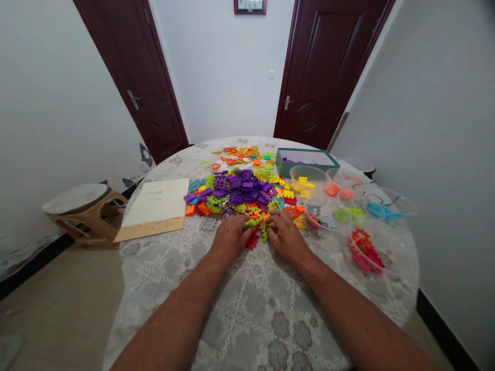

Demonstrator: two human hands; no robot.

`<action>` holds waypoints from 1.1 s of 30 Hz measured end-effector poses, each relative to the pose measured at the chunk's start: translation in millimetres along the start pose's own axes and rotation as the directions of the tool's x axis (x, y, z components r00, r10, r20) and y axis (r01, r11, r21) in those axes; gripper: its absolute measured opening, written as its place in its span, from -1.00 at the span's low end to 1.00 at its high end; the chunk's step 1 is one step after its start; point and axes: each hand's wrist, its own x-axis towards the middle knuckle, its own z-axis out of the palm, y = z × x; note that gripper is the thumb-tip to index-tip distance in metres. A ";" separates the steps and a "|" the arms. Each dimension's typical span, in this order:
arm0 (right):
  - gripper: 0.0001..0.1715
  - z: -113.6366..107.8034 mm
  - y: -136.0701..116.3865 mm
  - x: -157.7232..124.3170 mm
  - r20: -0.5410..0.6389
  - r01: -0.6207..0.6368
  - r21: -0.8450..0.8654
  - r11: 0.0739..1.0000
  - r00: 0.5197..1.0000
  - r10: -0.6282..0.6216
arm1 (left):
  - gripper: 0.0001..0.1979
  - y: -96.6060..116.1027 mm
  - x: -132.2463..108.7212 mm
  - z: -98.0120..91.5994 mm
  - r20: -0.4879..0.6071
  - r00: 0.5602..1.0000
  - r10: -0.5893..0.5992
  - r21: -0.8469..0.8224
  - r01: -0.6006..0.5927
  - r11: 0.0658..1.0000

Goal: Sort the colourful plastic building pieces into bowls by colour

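Observation:
At the near edge of a heap of plastic building pieces, my two hands meet over a few lime-green ones. My left hand is closed, its fingertips on a green building piece. From the other side my right hand pinches a second green piece, its thumb and fingers closed. Whether the two green pieces are joined I cannot tell. Just below them a red piece lies on the tablecloth between the hands. Purple pieces top the heap, with yellow, orange and blue ones around.
Clear plastic bowls stand at the right, among them one with red pieces and one with yellow pieces. Behind them is a green box. Paper sheets on a brown folder lie at the left. A wooden stool stands beside the round table.

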 end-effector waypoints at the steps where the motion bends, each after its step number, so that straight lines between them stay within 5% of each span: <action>1: -0.73 -1.4 -1.8 -0.3 0.019 -0.001 -0.015 1.000 1.000 0.002 | -0.76 0.9 0.7 -2.6 -0.024 0.999 -0.034 -0.056 0.033 0.998; 6: -0.60 -9.1 -11.3 -3.0 0.135 0.047 -0.087 0.995 0.990 -0.035 | -0.56 4.7 5.9 -20.9 -0.112 0.948 -0.297 -0.427 0.224 0.876; 9: -0.57 -10.5 -10.9 -4.2 0.172 0.052 -0.079 0.996 0.984 -0.038 | -0.51 5.3 9.4 -27.4 0.078 0.892 -0.444 -0.708 0.363 0.606; 12: -0.58 -10.9 -9.9 -4.2 0.189 0.026 -0.077 0.997 0.982 -0.011 | -0.48 7.0 10.1 -26.9 0.250 0.865 -0.436 -0.860 0.405 0.310; 15: -0.61 -12.9 -14.6 -3.9 0.207 0.004 -0.094 0.996 0.978 0.015 | -0.47 7.9 9.0 -22.9 0.304 0.864 -0.402 -0.895 0.404 0.191; 30: -0.43 -12.9 -22.2 -1.5 0.193 -0.081 -0.048 0.996 0.977 0.089 | -0.49 1.4 14.1 -16.0 0.313 0.863 -0.397 -0.921 0.378 0.093; 33: -0.54 -17.1 -23.3 -0.4 0.183 -0.115 -0.117 0.986 0.974 0.136 | -0.47 2.2 14.0 -15.5 0.308 0.871 -0.383 -0.921 0.374 0.109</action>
